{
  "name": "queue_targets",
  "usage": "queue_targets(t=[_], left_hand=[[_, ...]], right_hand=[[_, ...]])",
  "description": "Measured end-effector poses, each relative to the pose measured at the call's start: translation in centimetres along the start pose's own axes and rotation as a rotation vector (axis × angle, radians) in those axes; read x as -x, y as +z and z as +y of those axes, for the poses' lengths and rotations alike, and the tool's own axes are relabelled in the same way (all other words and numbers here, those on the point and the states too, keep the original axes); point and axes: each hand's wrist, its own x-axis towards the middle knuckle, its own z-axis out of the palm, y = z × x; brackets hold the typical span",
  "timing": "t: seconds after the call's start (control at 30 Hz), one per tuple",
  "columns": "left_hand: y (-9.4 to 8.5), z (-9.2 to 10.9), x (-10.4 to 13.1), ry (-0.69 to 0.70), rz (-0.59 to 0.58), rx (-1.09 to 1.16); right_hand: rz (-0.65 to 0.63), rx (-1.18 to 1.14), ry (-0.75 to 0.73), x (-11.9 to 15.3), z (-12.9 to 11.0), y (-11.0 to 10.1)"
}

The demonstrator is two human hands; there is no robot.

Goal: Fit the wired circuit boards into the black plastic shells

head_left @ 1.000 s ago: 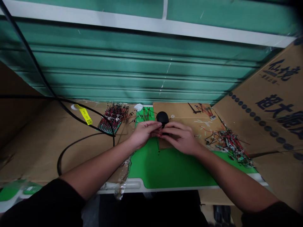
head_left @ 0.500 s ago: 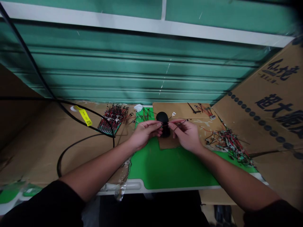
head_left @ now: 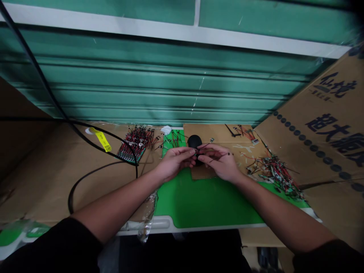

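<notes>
One green tabletop bears a tangled wire heap at its right; the left hand and right hand nearly touch before a black round-topped object, fingertips of both pinched together, seemingly on one thin wire; a hard pull could strain it at its pale connector, a loose pinch let it slip

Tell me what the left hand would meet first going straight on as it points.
Most likely the right hand, facing the left hand with little or no gap. The round black thing looks close to that line too, but depth is unclear.
</notes>
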Motion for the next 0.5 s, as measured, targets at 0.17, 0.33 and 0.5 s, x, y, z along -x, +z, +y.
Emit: queue_targets(t=[0.17, 0.33, 0.5], left_hand=[[0.14, 0.03, 0.08, -0.014, -0.025, -0.038], [-0.04, 0.05, -0.14, 0.009, -0.030, -0.094], [-0.39, 0.08, -0.17, 0.010, -0.058, -0.138]], right_hand=[[-0.011, 0.047, -0.066, 0.04, 0.15, 0.02], [-0.058, 0.047, -0.052, -0.07, 0.04, -0.25], [-0.105, 0.061, -0.055, -0.10, 0.07, -0.46]])
